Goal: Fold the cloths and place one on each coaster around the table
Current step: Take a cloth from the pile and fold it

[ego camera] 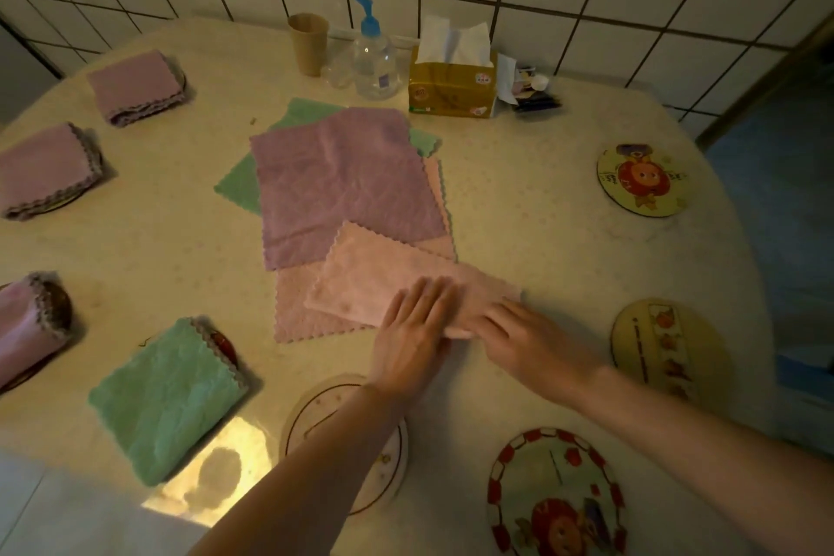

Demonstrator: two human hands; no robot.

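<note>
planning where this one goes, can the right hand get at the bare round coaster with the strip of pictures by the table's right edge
Probably yes: the right hand lies flat on the folded pink cloth, and the coaster sits uncovered just to its right, with only bare table between.

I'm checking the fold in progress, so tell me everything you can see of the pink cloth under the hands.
The pink cloth is soft, fleecy-looking fabric with zigzag edges, already folded into a long strip lying flat and skewed on the table. Its far end overlaps the purple cloth and another pink cloth spread beneath. The left hand presses flat on its near end, and the right hand rests on the same end beside it.
</note>
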